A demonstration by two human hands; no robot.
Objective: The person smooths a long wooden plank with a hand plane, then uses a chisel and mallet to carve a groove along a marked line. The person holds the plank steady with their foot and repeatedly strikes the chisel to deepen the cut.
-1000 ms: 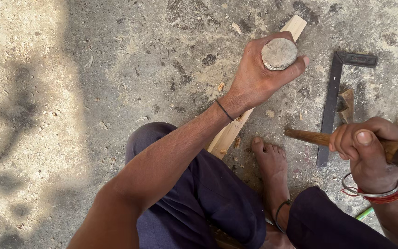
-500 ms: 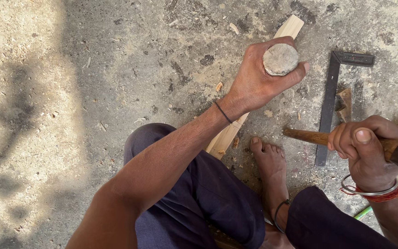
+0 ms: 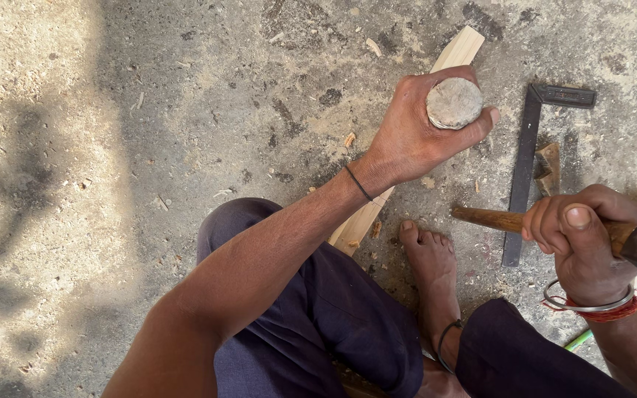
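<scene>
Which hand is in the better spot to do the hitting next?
Probably the right hand. It already grips the hammer by its wooden handle, raised beside the work. The left hand is wrapped around the chisel, holding it upright over the wooden strip, so it seems busy steadying.

On the floor (image 3: 149, 110), a wooden strip (image 3: 460, 50) runs from upper centre toward the foot (image 3: 433, 273) at lower centre. A try square (image 3: 525, 158) lies right of it, upper right of frame.
</scene>
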